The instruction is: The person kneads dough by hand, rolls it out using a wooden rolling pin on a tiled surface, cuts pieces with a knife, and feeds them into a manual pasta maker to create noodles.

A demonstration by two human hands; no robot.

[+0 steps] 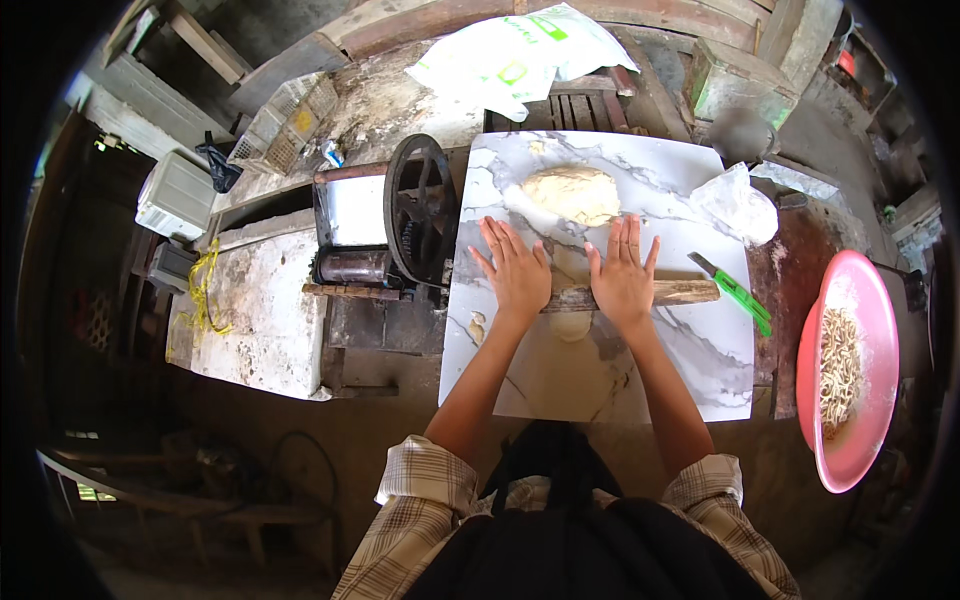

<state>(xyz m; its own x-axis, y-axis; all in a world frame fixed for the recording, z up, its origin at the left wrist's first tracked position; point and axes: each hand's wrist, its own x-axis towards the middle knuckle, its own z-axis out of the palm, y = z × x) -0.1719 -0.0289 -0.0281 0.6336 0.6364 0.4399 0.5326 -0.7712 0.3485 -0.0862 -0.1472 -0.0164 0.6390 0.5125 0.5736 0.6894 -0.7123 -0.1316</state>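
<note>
While both palms face down on the wooden rolling pin point(572, 298), the left grip point(522, 282) and right grip point(624, 285) are spread wide, fingers straight, curled round nothing. A small pale piece of dough point(571, 326) shows at the pin's near side on the marble-patterned counter point(705, 350); how far it runs underneath is hidden. If one palm bore harder than the other, that piece would probably thin unevenly, and too little flour could make it cling to the wood. Just past the fingertips sits a larger dough lump point(572, 195), which a long forward push might bump. The green-handled knife point(743, 300) lies beside the pin's right end, its blade slightly ahead, so a forward roll could knock it askew. Farther right, the pink basin point(878, 330) of noodle-like strips seems safely apart.
</note>
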